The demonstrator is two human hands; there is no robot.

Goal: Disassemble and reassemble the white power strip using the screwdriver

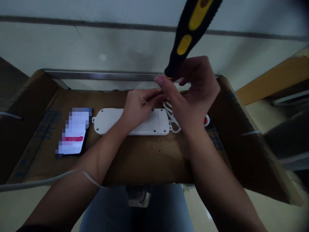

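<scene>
A white power strip [108,121] lies face down on a cardboard sheet [135,164], its back showing screw holes. My left hand [138,104] hovers over the strip with fingertips pinched on something small I cannot make out. My right hand [193,93] is closed on a black and yellow screwdriver [190,29], whose handle points up toward the camera; its tip is hidden between my hands. Two small screws [156,149] lie loose on the cardboard in front of the strip. The strip's white cord [172,120] loops beside my right wrist.
A phone [73,132] lies on the cardboard left of the strip. A thin white cable [48,180] runs across the near edge over my left forearm. A metal bar [101,75] edges the far side. A wooden piece [272,77] stands at right.
</scene>
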